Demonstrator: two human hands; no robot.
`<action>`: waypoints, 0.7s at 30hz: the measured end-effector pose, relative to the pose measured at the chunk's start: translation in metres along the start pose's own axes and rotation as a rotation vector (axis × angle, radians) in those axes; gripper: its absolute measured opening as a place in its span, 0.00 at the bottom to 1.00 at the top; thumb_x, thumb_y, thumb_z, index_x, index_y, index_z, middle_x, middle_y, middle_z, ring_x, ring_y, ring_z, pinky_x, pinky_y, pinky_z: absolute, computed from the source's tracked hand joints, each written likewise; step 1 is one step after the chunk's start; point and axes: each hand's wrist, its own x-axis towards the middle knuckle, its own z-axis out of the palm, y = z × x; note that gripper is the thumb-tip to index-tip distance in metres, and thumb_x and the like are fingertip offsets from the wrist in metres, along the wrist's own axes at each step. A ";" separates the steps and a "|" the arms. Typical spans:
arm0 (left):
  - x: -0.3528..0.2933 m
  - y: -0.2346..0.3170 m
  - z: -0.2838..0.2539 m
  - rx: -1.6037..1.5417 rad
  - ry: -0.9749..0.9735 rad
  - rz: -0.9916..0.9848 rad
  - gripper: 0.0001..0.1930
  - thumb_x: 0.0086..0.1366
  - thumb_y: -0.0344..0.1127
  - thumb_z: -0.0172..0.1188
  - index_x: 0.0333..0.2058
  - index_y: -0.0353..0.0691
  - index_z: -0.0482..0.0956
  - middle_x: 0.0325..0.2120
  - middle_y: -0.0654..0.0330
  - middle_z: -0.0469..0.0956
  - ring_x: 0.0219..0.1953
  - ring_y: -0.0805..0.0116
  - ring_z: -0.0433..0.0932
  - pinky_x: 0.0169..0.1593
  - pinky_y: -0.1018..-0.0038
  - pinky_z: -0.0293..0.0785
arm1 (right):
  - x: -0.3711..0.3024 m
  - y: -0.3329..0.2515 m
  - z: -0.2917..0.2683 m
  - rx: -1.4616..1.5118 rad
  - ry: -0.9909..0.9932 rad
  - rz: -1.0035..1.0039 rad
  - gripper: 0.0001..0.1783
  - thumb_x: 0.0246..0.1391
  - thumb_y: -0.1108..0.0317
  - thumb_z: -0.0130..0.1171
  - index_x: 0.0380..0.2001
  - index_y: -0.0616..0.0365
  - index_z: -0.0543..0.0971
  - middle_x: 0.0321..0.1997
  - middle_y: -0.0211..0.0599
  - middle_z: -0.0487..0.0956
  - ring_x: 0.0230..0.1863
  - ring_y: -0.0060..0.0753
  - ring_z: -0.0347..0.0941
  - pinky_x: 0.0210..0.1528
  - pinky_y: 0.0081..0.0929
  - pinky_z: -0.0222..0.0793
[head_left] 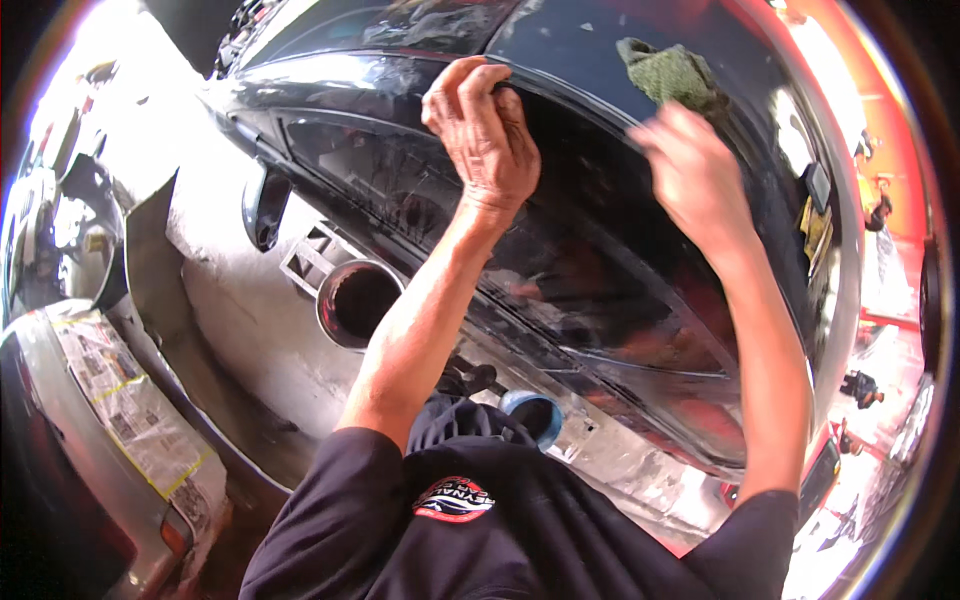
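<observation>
A dark car (590,230) with a glossy body lies in front of me. My left hand (485,140) is at its roof edge, fingers bent over and closed; whether they pinch anything is hidden. From beside that hand a narrow roof trim strip (575,92) runs along the roof edge to the right. At its right end is my right hand (700,180), fingers bent and smeared by motion, so I cannot tell whether they hold anything. Just beyond the right hand a crumpled green cloth (668,75) rests on the roof.
A round bucket-like container (358,303) with a dark inside stands on the floor beside the car, near a slotted crate (312,252). A blue container (533,415) is close to my body. At left are a loose curved panel (160,270) and a bumper (55,350) with taped newspaper.
</observation>
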 end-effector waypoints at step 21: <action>0.006 0.000 -0.002 0.085 -0.123 0.138 0.11 0.72 0.28 0.53 0.50 0.41 0.78 0.50 0.53 0.76 0.55 0.53 0.71 0.60 0.56 0.58 | 0.008 -0.005 0.011 -0.115 -0.037 0.004 0.06 0.56 0.71 0.58 0.33 0.56 0.83 0.40 0.40 0.81 0.44 0.46 0.81 0.50 0.40 0.81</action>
